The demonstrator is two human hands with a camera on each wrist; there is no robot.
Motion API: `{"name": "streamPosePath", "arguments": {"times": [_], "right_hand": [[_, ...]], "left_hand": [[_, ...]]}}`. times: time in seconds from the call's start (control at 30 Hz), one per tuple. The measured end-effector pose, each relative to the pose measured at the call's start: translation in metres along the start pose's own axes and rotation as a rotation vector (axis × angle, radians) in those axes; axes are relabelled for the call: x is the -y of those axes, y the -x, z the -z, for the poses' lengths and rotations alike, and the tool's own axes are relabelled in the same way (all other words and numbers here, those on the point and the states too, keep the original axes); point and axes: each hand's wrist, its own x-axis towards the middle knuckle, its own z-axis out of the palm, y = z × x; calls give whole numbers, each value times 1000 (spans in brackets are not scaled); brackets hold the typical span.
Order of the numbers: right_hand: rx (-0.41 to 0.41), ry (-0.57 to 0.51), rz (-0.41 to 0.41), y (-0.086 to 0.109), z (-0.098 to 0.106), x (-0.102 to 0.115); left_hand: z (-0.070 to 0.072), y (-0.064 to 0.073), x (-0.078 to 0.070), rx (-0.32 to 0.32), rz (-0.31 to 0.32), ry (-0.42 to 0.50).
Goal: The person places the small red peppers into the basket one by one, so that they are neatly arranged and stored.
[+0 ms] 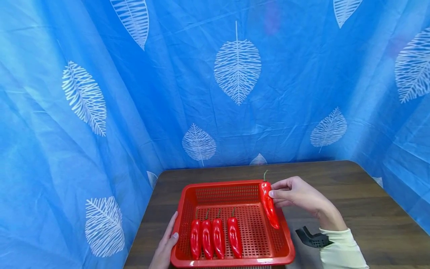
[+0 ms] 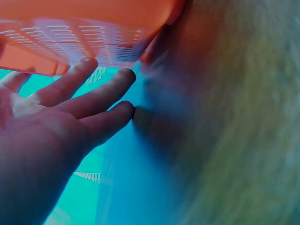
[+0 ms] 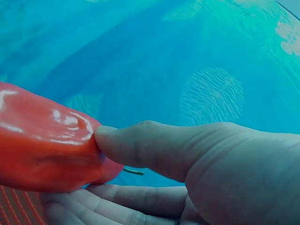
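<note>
In the head view my right hand [image 1: 300,196] pinches a long red chili pepper [image 1: 268,207] between thumb and fingers, over the right side of a red plastic basket [image 1: 231,262]. The pepper's green stem points up and away. Closer in the right wrist view, the thumb [image 3: 140,145] presses the glossy pepper [image 3: 44,138] from one side, with fingers underneath. My left hand [image 1: 165,243] rests against the basket's left rim, its fingers straight along the outer wall. Several red peppers [image 1: 218,238] lie side by side in the basket, stems pointing away from me.
The basket stands on a dark wooden table [image 1: 336,194] near its front edge. A blue curtain [image 1: 285,93] with white leaf prints hangs behind and beside the table. A black wrist mount [image 1: 314,238] sits on the right sleeve [image 1: 340,250].
</note>
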Motion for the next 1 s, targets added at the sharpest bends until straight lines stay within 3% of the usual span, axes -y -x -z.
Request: {"name": "streamPosePath", "arguments": {"times": [0.27, 0.63, 1.0], "right_hand": [[5, 38, -15, -23, -27, 1], [10, 75, -54, -45, -60, -11], [12, 113, -98, -58, -79, -30]], "left_hand": [[1, -1, 1, -15, 5, -14], [3, -2, 2, 17, -42, -8], [3, -2, 2, 29, -29, 4]]}}
